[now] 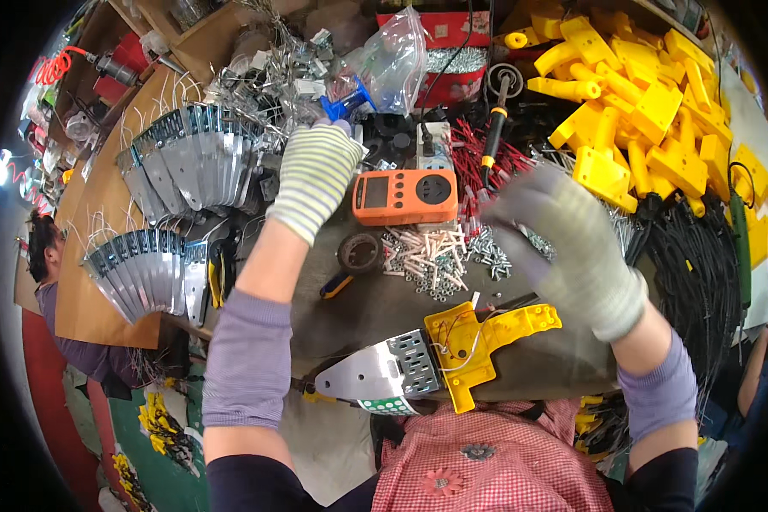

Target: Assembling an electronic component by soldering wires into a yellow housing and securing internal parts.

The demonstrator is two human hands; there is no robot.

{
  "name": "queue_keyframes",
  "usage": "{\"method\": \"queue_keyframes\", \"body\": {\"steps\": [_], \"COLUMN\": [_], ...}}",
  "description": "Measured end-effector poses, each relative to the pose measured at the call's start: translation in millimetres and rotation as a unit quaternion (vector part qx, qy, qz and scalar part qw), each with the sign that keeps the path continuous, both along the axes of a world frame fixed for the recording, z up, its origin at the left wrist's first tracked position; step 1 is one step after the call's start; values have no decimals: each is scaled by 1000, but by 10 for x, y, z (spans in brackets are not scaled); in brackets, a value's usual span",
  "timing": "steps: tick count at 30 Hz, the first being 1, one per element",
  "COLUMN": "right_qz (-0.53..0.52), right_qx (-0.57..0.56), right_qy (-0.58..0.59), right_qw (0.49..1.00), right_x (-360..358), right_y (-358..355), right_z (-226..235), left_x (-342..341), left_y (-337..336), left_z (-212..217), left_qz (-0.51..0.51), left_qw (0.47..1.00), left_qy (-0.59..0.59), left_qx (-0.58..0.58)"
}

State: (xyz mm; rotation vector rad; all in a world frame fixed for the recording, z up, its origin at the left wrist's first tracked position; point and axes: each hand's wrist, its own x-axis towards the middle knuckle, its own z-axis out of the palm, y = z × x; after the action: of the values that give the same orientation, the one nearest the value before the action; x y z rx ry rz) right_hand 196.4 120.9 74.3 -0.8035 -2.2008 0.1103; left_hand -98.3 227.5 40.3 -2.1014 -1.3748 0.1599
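My left hand (317, 175), in a striped knit glove, reaches to the back among small metal parts, just below a blue plastic piece (348, 101). Its fingertips point away and are hidden, so its grip cannot be made out. Over the right side of the bench, my right hand (572, 243) is gloved too and smeared by motion. Below them, near my apron, lies an opened yellow plastic housing half (462, 354) with wires inside. A flat pointed metal blade plate (371, 371) with slots joins its left side.
An orange meter (404, 196) sits mid-bench above piled screws and white sleeves (427, 256). A tape roll (360, 253) is beside them. Metal plates (188, 162) fan out left; yellow housings (631, 102) and black cables (687, 273) heap right. A soldering iron (495, 132) stands behind. Another person (47, 256) is far left.
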Motion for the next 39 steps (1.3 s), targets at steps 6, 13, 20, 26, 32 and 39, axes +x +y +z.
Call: {"method": "queue_keyframes", "body": {"steps": [6, 13, 20, 26, 32, 39], "right_qz": [-26, 3, -68, -57, 46, 112], "right_qx": [87, -141, -278, -321, -240, -295], "right_qy": [-80, -112, 49, 110, -34, -115], "right_qw": [993, 984, 957, 939, 969, 942], "right_x": [-734, -996, 222, 480, 757, 759], "right_y": [1193, 1388, 347, -371, -813, -1254], "right_z": [-112, -17, 276, 239, 177, -65], "left_x": [-100, -466, -617, 420, 652, 622], "left_y": [145, 188, -86, -983, -1775, -2247], "left_z": [-21, 95, 135, 583, 803, 513], "left_qz": [-227, -126, -154, -315, -237, -232], "left_qw": [911, 965, 925, 844, 818, 851], "left_qy": [-333, -192, -310, -433, -410, -223], "left_qx": [90, 126, 156, 13, -327, -415]}}
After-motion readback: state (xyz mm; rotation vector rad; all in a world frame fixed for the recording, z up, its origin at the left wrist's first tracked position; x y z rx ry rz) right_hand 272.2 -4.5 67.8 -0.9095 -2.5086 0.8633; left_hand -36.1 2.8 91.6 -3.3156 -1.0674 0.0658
